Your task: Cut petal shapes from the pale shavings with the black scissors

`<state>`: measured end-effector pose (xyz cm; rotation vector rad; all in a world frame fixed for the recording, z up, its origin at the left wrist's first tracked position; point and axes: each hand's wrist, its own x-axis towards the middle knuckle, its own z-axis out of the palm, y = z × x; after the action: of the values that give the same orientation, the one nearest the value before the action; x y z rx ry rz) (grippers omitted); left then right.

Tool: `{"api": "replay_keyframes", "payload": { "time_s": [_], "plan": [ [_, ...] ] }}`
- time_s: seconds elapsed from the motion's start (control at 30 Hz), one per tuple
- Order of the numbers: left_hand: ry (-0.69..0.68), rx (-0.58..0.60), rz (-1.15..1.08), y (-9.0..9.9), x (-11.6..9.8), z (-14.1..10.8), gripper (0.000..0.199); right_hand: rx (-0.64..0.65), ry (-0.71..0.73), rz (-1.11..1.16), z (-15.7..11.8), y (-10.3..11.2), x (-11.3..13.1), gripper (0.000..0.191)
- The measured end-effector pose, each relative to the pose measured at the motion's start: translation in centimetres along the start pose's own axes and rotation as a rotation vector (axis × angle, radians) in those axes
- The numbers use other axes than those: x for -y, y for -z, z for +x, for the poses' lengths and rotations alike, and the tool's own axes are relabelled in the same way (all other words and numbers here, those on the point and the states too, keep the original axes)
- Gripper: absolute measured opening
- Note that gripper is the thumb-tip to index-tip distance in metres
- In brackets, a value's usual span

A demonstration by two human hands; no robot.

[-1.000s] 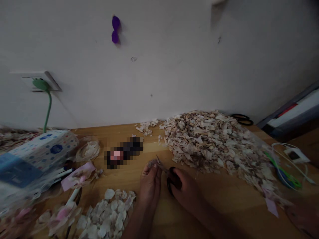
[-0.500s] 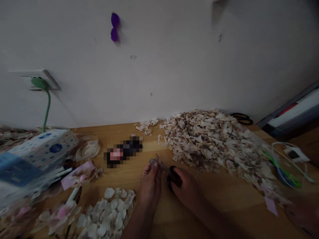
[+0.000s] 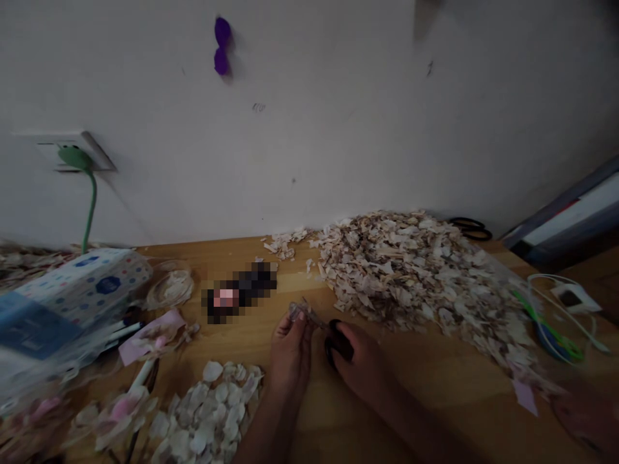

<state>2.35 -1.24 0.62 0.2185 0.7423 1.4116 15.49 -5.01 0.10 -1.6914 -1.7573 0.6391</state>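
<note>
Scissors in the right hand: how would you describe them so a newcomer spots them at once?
On the wooden table, find the big heap of pale scraps along the wall. Nearer the wearer, by its left end, the right hand holds the scissors, tips beside the left hand. Unlike the black loops lying at the heap's far right, these black-handled scissors are in a hand.

Smooth wood is shown by the brown worktop (image 3: 333, 419), papery roughness by the beige flake heap (image 3: 411, 277), plastic by black looped scissor handles (image 3: 329, 350), lower centre.
</note>
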Motion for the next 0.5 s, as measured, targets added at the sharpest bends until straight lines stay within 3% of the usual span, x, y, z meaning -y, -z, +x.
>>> {"api": "replay_keyframes", "payload": {
  "time_s": [0.5],
  "plan": [
    [-0.067,0.047,0.085,0.22,0.12,0.21,0.014,-0.014,0.023,0.005,0.05,-0.17,-0.63,0.030]
  ]
}}
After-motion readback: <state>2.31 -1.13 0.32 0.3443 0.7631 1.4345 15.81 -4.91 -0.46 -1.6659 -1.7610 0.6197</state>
